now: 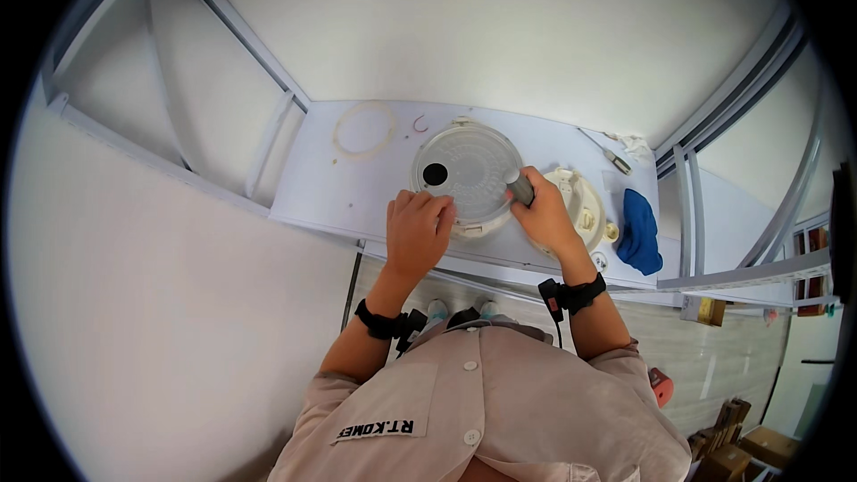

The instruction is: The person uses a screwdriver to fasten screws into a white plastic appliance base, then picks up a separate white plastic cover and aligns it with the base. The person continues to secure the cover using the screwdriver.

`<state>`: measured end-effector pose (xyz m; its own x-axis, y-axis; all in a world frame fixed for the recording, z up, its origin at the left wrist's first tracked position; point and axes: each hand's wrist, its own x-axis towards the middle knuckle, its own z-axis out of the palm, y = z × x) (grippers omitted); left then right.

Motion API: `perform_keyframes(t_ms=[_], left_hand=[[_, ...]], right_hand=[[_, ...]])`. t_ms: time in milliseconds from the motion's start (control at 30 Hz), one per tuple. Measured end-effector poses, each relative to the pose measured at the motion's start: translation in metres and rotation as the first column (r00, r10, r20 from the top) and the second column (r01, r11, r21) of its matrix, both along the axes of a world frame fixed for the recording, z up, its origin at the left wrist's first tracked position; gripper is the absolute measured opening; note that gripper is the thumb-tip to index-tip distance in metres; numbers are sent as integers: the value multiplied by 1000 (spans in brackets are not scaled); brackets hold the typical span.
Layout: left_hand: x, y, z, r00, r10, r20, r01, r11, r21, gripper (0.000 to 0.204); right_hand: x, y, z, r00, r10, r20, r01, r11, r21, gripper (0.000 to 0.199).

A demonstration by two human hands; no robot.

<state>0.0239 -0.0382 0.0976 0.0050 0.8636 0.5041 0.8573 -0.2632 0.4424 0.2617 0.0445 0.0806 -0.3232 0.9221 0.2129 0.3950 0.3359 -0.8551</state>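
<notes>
A round white plastic housing (482,230) with a translucent grey disc-shaped top (475,161) lies on the table before me. Near the left of that top is a round black spot (435,175). My left hand (417,225) is at the near-left rim, its fingers curled in and the thumb close to the forefinger; whatever they grip is hidden. At the right rim, my right hand (546,214) is closed around a grey cylindrical tool (519,186), whose lower end I cannot make out. Just right of this hand sits an off-white plastic shell (585,205) with inner fittings.
The white table (308,170) also bears a pale ring (337,138), a small red wire (417,123), a screwdriver (616,161), a crumpled white scrap (636,145) and a blue cloth (637,232). Grey metal frames (692,214) stand at both sides; a white wall (500,27) rises behind.
</notes>
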Motion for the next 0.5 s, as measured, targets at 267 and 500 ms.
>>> perform_keyframes(t_ms=[267,500], left_hand=[[8,15,14,993,68,93,-45,973,-228,8],[16,16,17,993,20,118,4,981,-195,11]], right_hand=[[3,4,-5,1000,-3,25,2,1000,26,39],[7,-13,29,969,52,-243,-35,997,76,24]])
